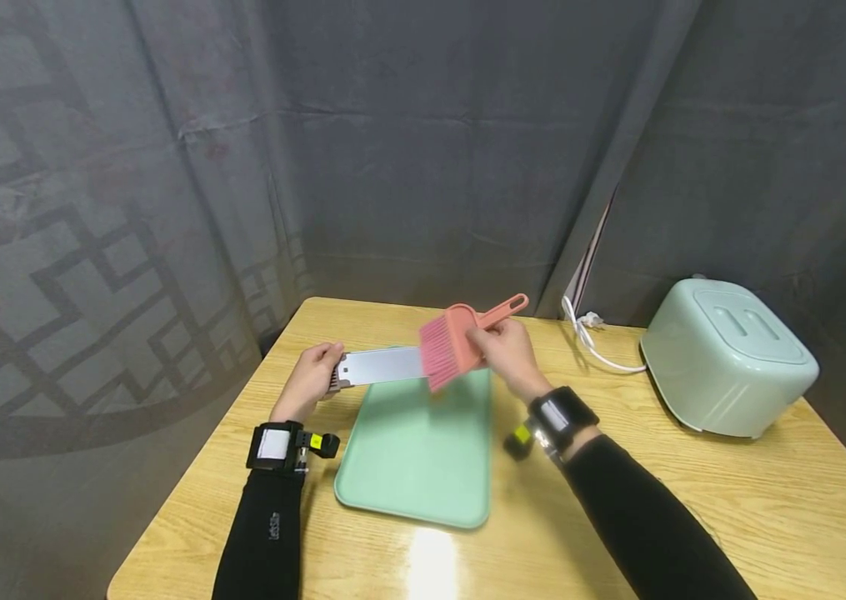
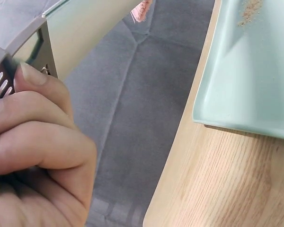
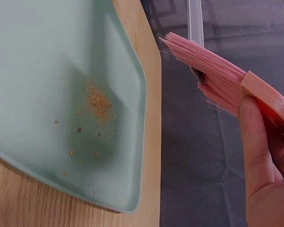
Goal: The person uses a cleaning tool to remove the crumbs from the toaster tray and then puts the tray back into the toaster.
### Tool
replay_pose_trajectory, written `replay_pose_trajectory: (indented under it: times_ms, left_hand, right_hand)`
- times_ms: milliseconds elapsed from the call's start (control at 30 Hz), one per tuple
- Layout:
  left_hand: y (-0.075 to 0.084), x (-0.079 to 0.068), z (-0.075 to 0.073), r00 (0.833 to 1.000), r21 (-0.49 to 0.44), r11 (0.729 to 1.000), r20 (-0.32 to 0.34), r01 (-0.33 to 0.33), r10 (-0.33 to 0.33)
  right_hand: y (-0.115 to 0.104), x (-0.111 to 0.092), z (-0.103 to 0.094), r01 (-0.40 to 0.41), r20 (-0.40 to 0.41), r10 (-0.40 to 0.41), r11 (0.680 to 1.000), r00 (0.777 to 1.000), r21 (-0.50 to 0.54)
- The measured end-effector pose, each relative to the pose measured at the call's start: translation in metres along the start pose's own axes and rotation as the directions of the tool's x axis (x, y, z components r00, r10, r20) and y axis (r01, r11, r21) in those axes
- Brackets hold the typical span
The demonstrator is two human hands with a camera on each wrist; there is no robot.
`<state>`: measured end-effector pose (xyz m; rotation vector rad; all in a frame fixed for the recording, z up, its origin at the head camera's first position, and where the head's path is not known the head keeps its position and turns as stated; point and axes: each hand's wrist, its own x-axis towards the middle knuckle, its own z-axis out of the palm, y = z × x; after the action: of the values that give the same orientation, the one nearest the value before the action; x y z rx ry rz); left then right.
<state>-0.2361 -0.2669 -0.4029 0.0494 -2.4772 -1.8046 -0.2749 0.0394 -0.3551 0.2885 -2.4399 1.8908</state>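
Observation:
My left hand (image 1: 306, 379) grips the vented grey end of a flat metal crumb tray (image 1: 381, 367), held above a light green tray (image 1: 423, 467). In the left wrist view, the thumb and curled fingers (image 2: 42, 127) close around that end. A pink hand brush (image 1: 463, 337) is in my right hand (image 1: 510, 354), pinched at the base of its handle. Its bristles (image 3: 213, 68) lie against the far end of the crumb tray. Brown crumbs (image 3: 98, 101) are scattered on the green tray below, in a small heap with loose bits around it.
A mint green toaster (image 1: 730, 358) stands at the right of the wooden table (image 1: 573, 517). Its white cord (image 1: 583, 337) runs along the back edge. Grey curtains (image 1: 423, 167) hang behind the table and on the left.

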Motion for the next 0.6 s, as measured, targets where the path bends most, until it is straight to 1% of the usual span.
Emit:
replay_pose_trajectory:
  times_ms: [200, 467, 600]
  left_hand:
    - [-0.001, 0.001, -0.002, 1.000, -0.001, 1.000, 0.013, 0.001, -0.001]
    - [-0.004, -0.001, -0.001, 1.000, 0.012, 1.000, 0.003, -0.007, 0.007]
    - [-0.004, -0.002, -0.001, 1.000, 0.036, 0.999, 0.003, -0.010, 0.010]
  right_hand:
    - [0.010, 0.004, -0.001, 0.026, -0.025, -0.027, 0.999, 0.999, -0.038]
    - [0.015, 0.004, -0.004, 0.025, -0.019, -0.025, 0.999, 1.000, -0.034]
    - [0.017, 0.003, -0.005, 0.025, -0.019, -0.025, 1.000, 1.000, 0.000]
